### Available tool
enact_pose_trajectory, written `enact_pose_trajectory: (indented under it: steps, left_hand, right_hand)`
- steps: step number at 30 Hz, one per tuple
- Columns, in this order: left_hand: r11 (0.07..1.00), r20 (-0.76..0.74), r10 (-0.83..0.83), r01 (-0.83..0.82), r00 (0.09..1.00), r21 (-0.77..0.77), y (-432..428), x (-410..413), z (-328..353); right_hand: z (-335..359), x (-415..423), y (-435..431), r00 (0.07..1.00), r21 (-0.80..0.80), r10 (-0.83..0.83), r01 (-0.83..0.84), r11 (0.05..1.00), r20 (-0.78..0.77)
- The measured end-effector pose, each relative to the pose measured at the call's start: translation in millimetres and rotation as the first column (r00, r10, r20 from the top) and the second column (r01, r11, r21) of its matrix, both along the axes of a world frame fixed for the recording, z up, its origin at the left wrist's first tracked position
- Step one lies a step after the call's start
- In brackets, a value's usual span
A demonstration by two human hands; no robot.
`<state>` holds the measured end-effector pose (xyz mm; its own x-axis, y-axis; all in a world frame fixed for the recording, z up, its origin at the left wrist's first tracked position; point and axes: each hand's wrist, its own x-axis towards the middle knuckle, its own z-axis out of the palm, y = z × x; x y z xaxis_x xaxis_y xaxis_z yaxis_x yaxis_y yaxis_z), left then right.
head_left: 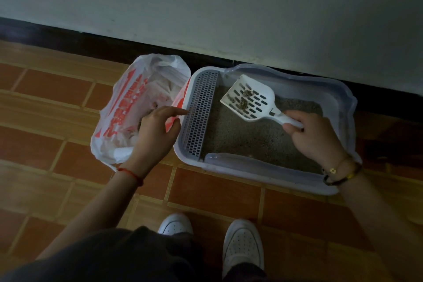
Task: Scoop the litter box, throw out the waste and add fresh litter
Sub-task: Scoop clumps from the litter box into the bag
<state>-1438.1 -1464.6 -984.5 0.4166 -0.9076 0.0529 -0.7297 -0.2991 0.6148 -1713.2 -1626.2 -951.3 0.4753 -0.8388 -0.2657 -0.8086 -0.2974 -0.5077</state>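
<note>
Head view: the litter box (258, 163) sits on the tiled floor (68, 103) at its far edge, against the wall, with grey litter (251, 137) inside. The right hand (315, 138) has its fingers wrapped round the handle of the white scoop (249, 98), held above the litter and carrying clumps (243, 103). The left hand (155, 131) pinches the rim of the plastic bag (128, 107), which touches the box's left side, index finger stretched out.

Both forearms reach forward. Left hand (155, 131) points its index finger rightward, other fingers seemingly curled; right hand (313, 137) grips a scoop (249, 101).
</note>
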Motion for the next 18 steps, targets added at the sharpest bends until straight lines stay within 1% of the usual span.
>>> enact_pose_trajectory:
  steps: [3,6,8,10,14,18]
  left_hand:
    - [0.999,0.008,0.033,-0.033,0.999,-0.008,6,7,2]
    - [0.998,0.005,0.066,-0.066,0.998,0.002,12,12,3]
    - [0.996,-0.010,0.088,-0.088,0.996,0.002,16,14,2]
    - [0.995,-0.014,0.099,-0.099,0.995,0.002,19,16,0]
    - [0.996,-0.003,0.092,-0.092,0.996,0.017,22,18,-4]
    - [0.994,-0.001,0.104,-0.104,0.995,0.020,23,21,-5]
  right_hand:
    - [0,8,1,0.997,-0.070,0.049,-0.053,0.996,-0.064]
    - [-4,14,0,0.972,-0.181,0.069,-0.111,0.977,-0.223]
    - [-8,16,-2,0.948,-0.206,0.082,-0.151,0.967,-0.308]
    - [-11,17,-3,0.930,-0.193,0.086,-0.164,0.967,-0.357]
    - [-14,20,-3,0.919,-0.189,0.074,-0.158,0.969,-0.386]
    - [-11,25,-2,0.958,-0.086,0.068,-0.095,0.992,-0.280]
